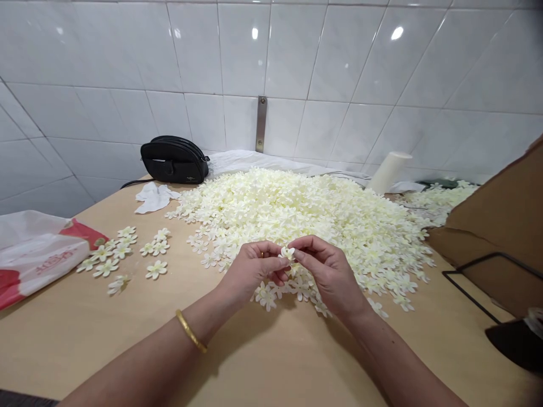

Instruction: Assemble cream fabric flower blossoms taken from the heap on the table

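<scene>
Between my two hands is a small pale-yellow artificial flower (288, 254), pinched by the fingertips from both sides. My left hand (258, 263) grips it with thumb and forefinger, the other fingers curled beneath. From the right, my right hand (328, 271) has its thumb and forefinger closed on the petals. Just beyond and below the hands spreads a large heap of loose white-yellow flowers (305, 209). Off to the left, a small group of separate flowers (112, 251) lies on the wooden table (178, 350). The flower's underside is hidden by my fingers.
A black bag (173, 160) stands at the back left beside a crumpled white tissue (155, 196). At far left lies a red-and-white plastic bag (46, 254). A white cylinder (388, 172) leans behind the heap. Cardboard (492, 232) and a black metal frame (470, 285) occupy the right side.
</scene>
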`<act>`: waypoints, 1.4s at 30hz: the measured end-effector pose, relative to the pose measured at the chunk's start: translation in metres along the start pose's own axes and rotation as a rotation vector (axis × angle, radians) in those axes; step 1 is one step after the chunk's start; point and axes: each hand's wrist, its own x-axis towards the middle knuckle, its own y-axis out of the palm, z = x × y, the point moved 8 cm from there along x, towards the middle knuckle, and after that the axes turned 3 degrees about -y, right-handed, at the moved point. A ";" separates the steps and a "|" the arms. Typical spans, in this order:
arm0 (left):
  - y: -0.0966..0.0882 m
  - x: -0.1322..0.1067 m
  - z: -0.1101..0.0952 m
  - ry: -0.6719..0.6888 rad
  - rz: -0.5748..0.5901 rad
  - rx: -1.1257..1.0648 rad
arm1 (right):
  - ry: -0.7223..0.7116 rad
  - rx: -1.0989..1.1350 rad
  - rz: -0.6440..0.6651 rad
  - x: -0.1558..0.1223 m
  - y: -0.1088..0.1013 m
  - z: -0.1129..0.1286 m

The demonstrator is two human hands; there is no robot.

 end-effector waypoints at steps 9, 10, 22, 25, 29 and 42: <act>0.001 -0.005 -0.012 0.090 -0.028 0.146 | 0.092 -0.058 0.129 -0.002 0.012 -0.002; 0.000 -0.005 -0.013 0.100 -0.039 0.157 | 0.070 -0.078 0.128 -0.002 0.012 -0.001; -0.009 -0.001 -0.009 0.089 -0.113 0.030 | -0.159 -0.341 -0.155 -0.005 -0.005 0.018; -0.002 -0.002 -0.009 0.084 -0.037 0.022 | -0.046 -0.278 0.026 -0.003 0.006 0.009; -0.003 -0.003 -0.007 0.071 -0.068 0.071 | -0.128 -0.395 0.095 -0.006 0.014 0.014; -0.009 0.004 0.004 -0.004 -0.092 -0.241 | -0.743 -1.001 -0.019 -0.024 0.032 0.041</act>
